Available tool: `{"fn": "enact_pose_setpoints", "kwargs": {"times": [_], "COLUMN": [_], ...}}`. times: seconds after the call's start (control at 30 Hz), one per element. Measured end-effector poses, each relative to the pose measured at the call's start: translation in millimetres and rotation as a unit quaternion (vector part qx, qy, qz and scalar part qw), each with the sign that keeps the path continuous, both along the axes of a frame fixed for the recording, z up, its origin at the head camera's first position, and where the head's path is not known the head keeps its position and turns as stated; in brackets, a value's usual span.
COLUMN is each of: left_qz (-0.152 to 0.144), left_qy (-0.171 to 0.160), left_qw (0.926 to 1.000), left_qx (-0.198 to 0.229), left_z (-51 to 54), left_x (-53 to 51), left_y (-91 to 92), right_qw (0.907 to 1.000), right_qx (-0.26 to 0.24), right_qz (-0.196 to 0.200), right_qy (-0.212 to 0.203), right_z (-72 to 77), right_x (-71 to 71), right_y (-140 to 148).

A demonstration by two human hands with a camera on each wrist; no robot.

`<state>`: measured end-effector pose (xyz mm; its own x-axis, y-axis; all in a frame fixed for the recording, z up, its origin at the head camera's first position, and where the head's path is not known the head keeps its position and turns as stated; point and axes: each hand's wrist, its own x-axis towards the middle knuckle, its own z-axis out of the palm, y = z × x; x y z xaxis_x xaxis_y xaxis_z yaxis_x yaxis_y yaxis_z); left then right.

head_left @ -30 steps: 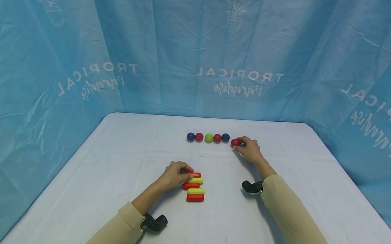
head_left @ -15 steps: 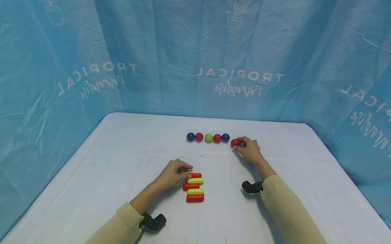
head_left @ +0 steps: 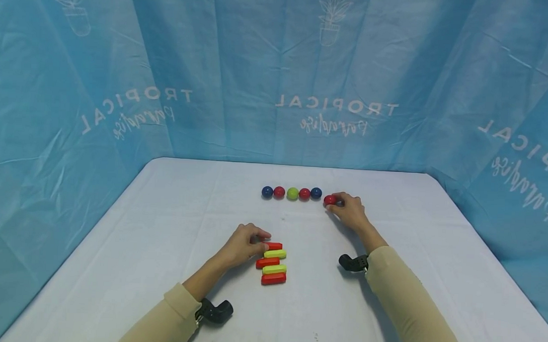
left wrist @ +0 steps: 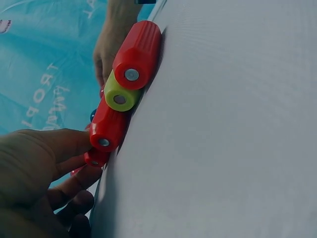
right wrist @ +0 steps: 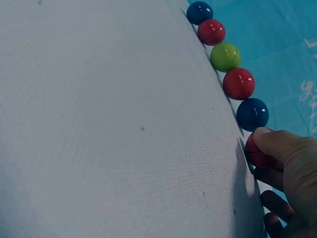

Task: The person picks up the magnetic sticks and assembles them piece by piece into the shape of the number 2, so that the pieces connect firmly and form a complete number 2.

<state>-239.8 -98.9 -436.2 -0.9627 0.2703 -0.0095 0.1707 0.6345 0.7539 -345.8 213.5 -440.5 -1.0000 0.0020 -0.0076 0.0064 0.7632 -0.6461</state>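
My left hand (head_left: 242, 244) is at the far end of a row of red and yellow-green sticks. Its thumb touches the left end of the farthest red stick (head_left: 275, 246), and the index finger stands apart above it. In the left wrist view the far red stick (left wrist: 96, 158) lies between thumb and fingers, below a yellow-green stick (left wrist: 120, 98) and other red ones. My right hand (head_left: 351, 212) pinches a red ball (head_left: 329, 200) between thumb and finger. The right wrist view shows this red ball (right wrist: 256, 149) close beside a blue ball (right wrist: 252, 114).
Left of the held ball, several balls stand in a line: blue (head_left: 316, 193), red (head_left: 304, 193), green (head_left: 293, 193), red (head_left: 279, 192), blue (head_left: 267, 192). A white-covered table (head_left: 173, 197) lies under everything, with a blue curtain (head_left: 241, 64) around its back and sides.
My left index finger has lifted off the far red stick and the hand has shifted slightly left. The sticks have moved or tilted a little. My right hand has stayed in place.
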Motion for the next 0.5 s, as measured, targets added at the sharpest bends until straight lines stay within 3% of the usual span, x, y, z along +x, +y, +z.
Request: {"fn": "enact_pose_setpoints", "kwargs": {"times": [0.23, 0.5], "left_qz": [-0.008, -0.007], "left_qy": [0.049, 0.056], "left_qw": [0.9973, 0.9962], "left_qx": [-0.054, -0.067], "left_z": [-5.0, -5.8], "left_x": [-2.4, -3.1], "left_y": [1.5, 5.3], "right_qw": [1.0000, 0.9999], "right_qx": [0.003, 0.005], "right_qz": [-0.002, -0.011], "right_qy": [-0.002, 0.009], "right_z": [-0.9, 0.1], "right_x": [-1.4, -0.2], "right_y": [-1.8, -3.5]}}
